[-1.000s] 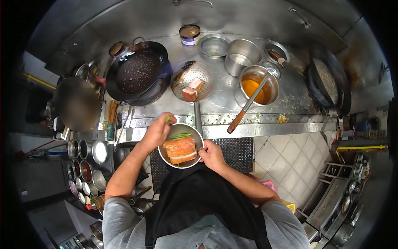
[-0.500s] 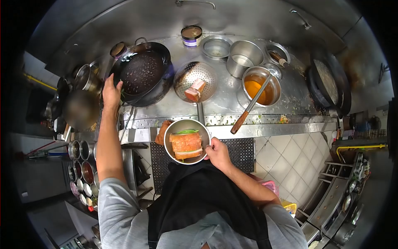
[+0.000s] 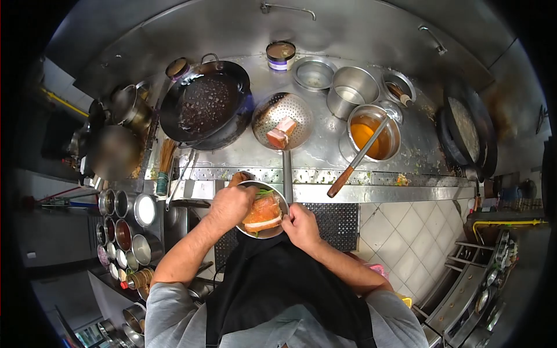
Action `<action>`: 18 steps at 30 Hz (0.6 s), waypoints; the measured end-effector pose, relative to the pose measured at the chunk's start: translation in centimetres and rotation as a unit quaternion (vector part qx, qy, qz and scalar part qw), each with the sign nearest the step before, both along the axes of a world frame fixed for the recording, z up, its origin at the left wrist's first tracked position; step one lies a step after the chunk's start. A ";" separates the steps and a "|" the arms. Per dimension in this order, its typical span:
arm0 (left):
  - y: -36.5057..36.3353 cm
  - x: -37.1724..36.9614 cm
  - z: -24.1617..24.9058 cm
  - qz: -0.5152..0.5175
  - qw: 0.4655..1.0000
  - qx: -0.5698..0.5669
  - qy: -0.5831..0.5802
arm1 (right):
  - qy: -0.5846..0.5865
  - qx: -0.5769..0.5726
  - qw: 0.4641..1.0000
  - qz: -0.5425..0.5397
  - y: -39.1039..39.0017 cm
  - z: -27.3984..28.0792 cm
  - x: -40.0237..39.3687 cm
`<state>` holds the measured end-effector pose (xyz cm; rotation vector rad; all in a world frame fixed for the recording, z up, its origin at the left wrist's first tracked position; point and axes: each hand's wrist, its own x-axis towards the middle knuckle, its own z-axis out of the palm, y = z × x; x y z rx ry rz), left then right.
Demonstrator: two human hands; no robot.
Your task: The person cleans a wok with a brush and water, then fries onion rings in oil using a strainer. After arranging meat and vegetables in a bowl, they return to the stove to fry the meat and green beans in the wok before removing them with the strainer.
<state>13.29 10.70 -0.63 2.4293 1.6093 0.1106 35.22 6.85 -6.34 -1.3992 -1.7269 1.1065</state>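
My right hand grips the rim of a small steel bowl held in front of my apron. In the bowl lies an orange-glazed slab of pork with green onion at its far edge. My left hand rests over the bowl's left side, fingers curled on the meat; whether it holds anything is hidden.
A perforated ladle with pork pieces, a black wok, a pot of orange oil with a wooden-handled ladle, steel pots and another wok stand on the stove. Seasoning tins line the left.
My left hand came back from the wok's left rim to the bowl and now covers its left side. The bowl has stayed in my right hand.
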 end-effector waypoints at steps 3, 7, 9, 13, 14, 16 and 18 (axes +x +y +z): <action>0.4 0.9 -1.3 -0.027 0.999 0.039 0.017 | 0.018 0.024 0.999 0.012 0.0 0.0 -0.1; 1.2 1.5 -2.1 -0.029 0.998 -0.045 0.016 | 0.014 0.038 0.999 0.025 -0.1 -0.5 0.0; 1.8 1.0 -3.6 -0.054 0.997 -0.062 0.003 | 0.026 0.033 0.999 0.026 -0.2 -0.8 0.1; 2.6 1.0 -4.3 -0.077 0.984 -0.159 0.003 | 0.007 -0.040 0.999 0.011 -0.3 -1.6 0.1; 2.9 1.2 -4.0 -0.042 0.971 -0.236 0.012 | 0.006 -0.041 0.999 0.012 -0.3 -2.1 0.1; 3.3 1.2 -4.4 -0.051 0.970 -0.239 0.005 | 0.056 -0.116 0.992 0.010 -0.2 -2.7 -0.1; 3.4 1.0 -4.3 -0.063 0.966 -0.250 0.025 | 0.057 -0.128 0.990 0.015 -0.1 -2.5 -0.1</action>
